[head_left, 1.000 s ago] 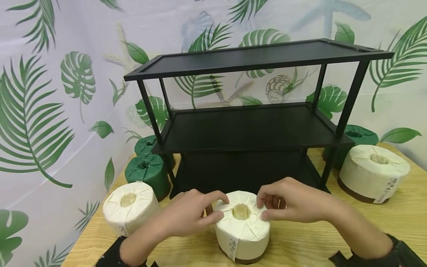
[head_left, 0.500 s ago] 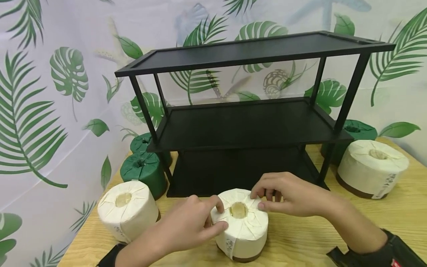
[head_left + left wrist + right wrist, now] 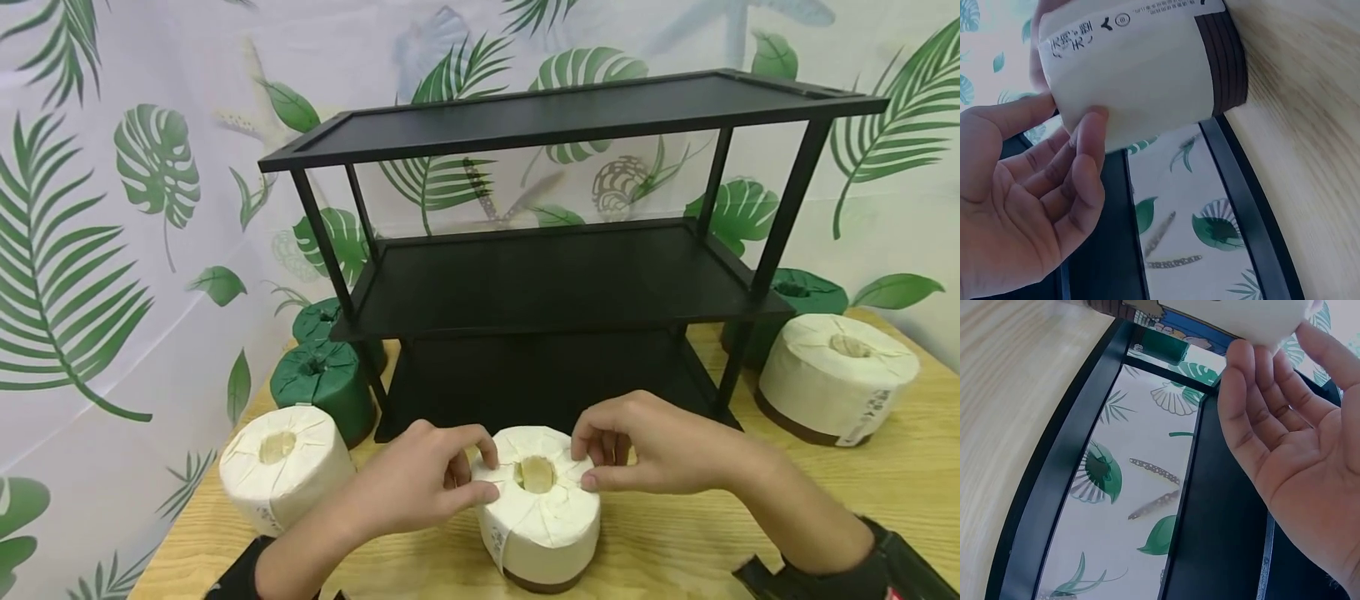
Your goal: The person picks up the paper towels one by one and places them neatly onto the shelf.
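A cream paper-wrapped toilet roll (image 3: pixel 543 517) with a dark brown band at its base stands upright on the wooden table. My left hand (image 3: pixel 431 479) grips its left top edge with thumb and fingertips. On the opposite side, my right hand (image 3: pixel 637 446) holds the top edge, fingers curled. The left wrist view shows the left fingers (image 3: pixel 1088 140) against the roll's pale side, with a printed label strip (image 3: pixel 1107 25). In the right wrist view, the right fingertips (image 3: pixel 1241 353) touch the roll's lower-right part. The roll's far side is hidden.
Behind the roll stands a black three-tier shelf (image 3: pixel 555 275). To its left are a cream roll (image 3: pixel 288 471) and green rolls (image 3: pixel 326 387); to its right, another cream roll (image 3: pixel 836 383) and a green roll (image 3: pixel 810 292). A leaf-print cloth (image 3: pixel 187 208) hangs behind.
The roll has turned a little, its label strip shifting left. My left hand has moved slightly back along the edge. Over the second, the head view has tilted slightly down.
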A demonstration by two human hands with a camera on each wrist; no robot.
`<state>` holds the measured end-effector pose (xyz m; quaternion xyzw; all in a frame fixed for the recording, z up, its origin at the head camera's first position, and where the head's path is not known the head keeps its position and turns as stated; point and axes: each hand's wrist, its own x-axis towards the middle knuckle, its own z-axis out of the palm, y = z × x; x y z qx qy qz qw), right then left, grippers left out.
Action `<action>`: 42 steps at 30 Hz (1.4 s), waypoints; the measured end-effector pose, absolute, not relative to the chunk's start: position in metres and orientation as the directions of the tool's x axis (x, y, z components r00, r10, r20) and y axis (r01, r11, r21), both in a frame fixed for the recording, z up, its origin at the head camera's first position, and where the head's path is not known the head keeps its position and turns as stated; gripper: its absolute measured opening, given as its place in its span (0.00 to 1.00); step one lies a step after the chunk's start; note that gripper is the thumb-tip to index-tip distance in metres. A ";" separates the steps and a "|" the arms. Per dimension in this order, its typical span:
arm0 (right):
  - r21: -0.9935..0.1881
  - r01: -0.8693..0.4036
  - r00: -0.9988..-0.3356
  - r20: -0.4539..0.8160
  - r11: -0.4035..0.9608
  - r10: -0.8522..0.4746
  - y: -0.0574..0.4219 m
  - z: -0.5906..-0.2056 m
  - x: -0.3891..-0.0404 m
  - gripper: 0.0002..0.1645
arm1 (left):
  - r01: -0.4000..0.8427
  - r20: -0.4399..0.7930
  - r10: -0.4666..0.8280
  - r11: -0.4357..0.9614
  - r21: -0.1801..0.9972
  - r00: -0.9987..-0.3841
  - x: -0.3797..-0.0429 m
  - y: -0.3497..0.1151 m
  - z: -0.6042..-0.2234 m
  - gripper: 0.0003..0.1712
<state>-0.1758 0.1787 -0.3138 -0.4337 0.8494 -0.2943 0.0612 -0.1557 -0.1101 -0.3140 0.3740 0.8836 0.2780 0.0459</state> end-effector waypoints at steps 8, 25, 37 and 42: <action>-0.514 -0.730 -0.620 0.222 0.450 -0.752 0.179 -0.313 -0.177 0.12 | 0.672 0.178 0.680 0.583 0.457 -0.711 -0.153 -0.110 -0.313 0.09; -0.515 -0.728 -0.610 0.185 0.453 -0.770 0.180 -0.315 -0.179 0.13 | 0.702 0.181 0.729 0.512 0.494 -0.660 -0.148 -0.105 -0.314 0.11; -0.534 -0.748 -0.563 0.195 0.394 -0.803 0.178 -0.314 -0.176 0.09 | 0.669 0.170 0.698 0.543 0.507 -0.696 -0.161 -0.113 -0.315 0.07; -0.533 -0.766 -0.532 0.211 0.360 -0.820 0.179 -0.313 -0.176 0.07 | 0.674 0.177 0.695 0.550 0.493 -0.697 -0.163 -0.113 -0.314 0.06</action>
